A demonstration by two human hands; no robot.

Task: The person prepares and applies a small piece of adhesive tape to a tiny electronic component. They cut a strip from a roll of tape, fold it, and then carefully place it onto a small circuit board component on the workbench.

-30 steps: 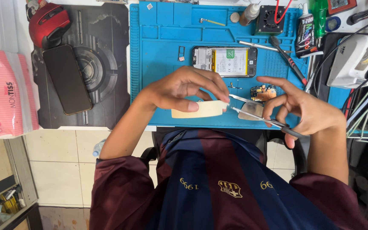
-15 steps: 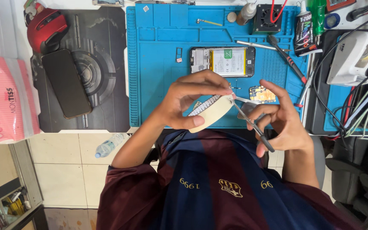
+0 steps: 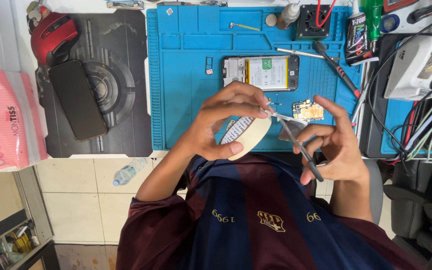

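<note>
Here the left hand (image 3: 221, 120) grips a tape roll (image 3: 246, 136), thumb under it and fingers curled over, just above the blue mat's (image 3: 186, 100) near edge. The right hand (image 3: 333, 145) pinches tweezers (image 3: 296, 142), whose tips meet the tape's loose end. An opened phone (image 3: 260, 72) lies beyond on the mat.

Hands: two, the left hand (image 3: 226, 117) and the right hand (image 3: 336, 150)
Rolls of masking tape: one (image 3: 248, 136)
Tweezers: one pair in hand (image 3: 298, 145), one more on the blue mat (image 3: 296, 52)
Phones: two, an opened phone (image 3: 260, 72) and a black phone lying face down (image 3: 77, 100)
Small circuit boards: one (image 3: 307, 110)
Screwdrivers: one (image 3: 336, 67)
Computer mice: one, red (image 3: 52, 36)
Work mats: two, blue (image 3: 186, 90) and black (image 3: 121, 80)
Plastic bottles on the floor: one (image 3: 130, 171)
Glue tubes: one (image 3: 356, 37)
</note>
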